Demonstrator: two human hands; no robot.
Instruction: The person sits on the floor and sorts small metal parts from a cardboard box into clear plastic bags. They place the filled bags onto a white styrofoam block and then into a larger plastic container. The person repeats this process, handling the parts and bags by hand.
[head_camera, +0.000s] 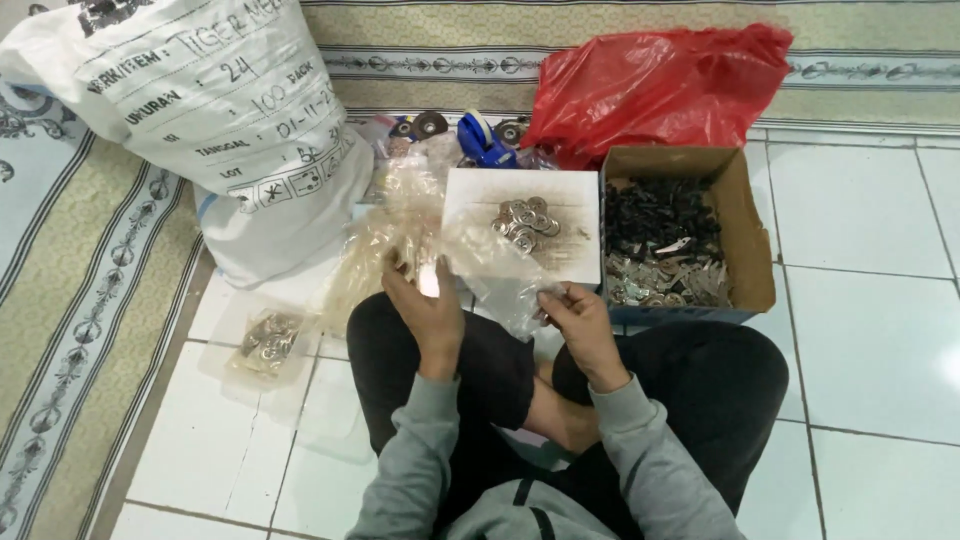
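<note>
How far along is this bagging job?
Done: one filled clear packet lies on the tile floor. In hand: left hand and right hand hold an empty clear bag. Left: a small pile of metal rings on the white tray, more parts in the cardboard box.

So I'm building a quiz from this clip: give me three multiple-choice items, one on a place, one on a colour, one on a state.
1. Where does the cardboard box sit from the white tray of metal rings?
A. At its right
B. At its left
C. On top of it

2. What colour is the plastic bag behind the box?
A. Blue
B. Red
C. Green

3. What do the left hand and right hand hold?
A. Nothing
B. Scissors
C. A clear plastic bag

Answers: 1 A, the box stands against the tray's right edge. 2 B, it is plainly red. 3 C, both hands pinch the clear film between them.
</note>
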